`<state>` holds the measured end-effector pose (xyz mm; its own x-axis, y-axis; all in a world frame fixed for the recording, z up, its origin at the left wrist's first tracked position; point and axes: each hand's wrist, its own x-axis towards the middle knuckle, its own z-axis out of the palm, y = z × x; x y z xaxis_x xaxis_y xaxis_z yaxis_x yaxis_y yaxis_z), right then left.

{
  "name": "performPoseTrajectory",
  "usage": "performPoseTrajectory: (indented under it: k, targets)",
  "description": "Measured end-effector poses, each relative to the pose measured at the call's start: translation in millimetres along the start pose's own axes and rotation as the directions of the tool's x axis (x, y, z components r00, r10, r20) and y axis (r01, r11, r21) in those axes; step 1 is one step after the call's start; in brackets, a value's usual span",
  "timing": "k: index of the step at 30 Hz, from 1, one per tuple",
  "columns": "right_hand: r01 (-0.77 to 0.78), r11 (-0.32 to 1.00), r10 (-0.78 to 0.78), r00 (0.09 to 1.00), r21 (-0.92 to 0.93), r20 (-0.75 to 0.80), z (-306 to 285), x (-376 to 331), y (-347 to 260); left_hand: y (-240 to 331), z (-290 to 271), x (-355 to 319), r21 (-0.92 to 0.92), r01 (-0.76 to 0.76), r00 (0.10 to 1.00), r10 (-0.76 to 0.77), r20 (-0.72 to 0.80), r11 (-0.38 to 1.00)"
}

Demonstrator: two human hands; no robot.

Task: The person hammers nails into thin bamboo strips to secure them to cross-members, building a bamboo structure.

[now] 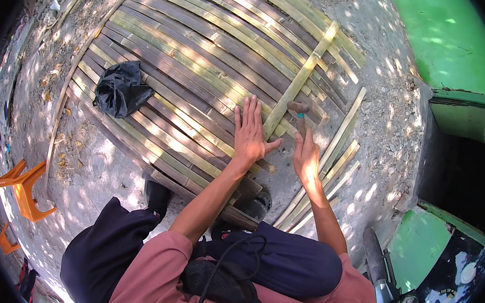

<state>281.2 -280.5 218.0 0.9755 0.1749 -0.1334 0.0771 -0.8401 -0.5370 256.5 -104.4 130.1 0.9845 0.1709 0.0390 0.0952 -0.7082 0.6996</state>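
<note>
Long split-bamboo slats (189,59) lie side by side on the ground, forming a wide panel in front of me. Across their right ends runs a paler bamboo crosspiece (303,77). My left hand (249,136) presses flat on the slats, fingers stretched out and thumb spread, just left of the crosspiece's near end. Closed around a handle, my right hand (306,155) holds a hammer (299,108) with a teal band below its head. The hammer's head is beside the crosspiece, over its right side; whether it touches the bamboo I cannot tell. No nail can be made out.
A crumpled black plastic bag (122,90) rests on the slats at the left. Loose bamboo strips (335,170) lie by my right forearm. Orange plastic stools (28,194) stand far left. A green wall (443,22) and part of a motorbike (381,266) are on the right.
</note>
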Motion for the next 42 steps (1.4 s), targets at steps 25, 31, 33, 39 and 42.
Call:
performPoseTrajectory:
  k: [25, 31, 33, 39, 42]
  targets:
    - [0.073, 0.993, -0.064, 0.993, -0.092, 0.098, 25.3, -33.9, 18.2, 9.8, -6.5, 0.7, 0.033, -0.015, 1.0, 0.014, 0.025, 0.999]
    - [0.057, 0.984, -0.043, 0.996, 0.168, -0.084, -13.8, -19.0, -37.5, 5.9, -8.3, -1.5, 0.025, -0.004, 1.0, 0.005, -0.01, 1.0]
    - [0.193, 0.952, -0.137, 0.963, 0.238, -0.233, -37.7, -5.7, -54.8, 5.5, -7.8, -0.8, 0.032, 0.003, 1.0, -0.002, -0.014, 0.999]
    - [0.056, 0.997, -0.053, 0.998, -0.052, 0.044, 28.0, -26.2, 17.3, 9.3, -3.7, 2.7, 0.031, -0.003, 1.0, 0.003, 0.002, 1.0]
    - [-0.073, 0.984, 0.099, 0.982, 0.16, -0.164, 49.9, -77.0, 34.4, 10.8, -5.9, 2.1, 0.026, -0.003, 0.999, 0.002, 0.032, 1.0]
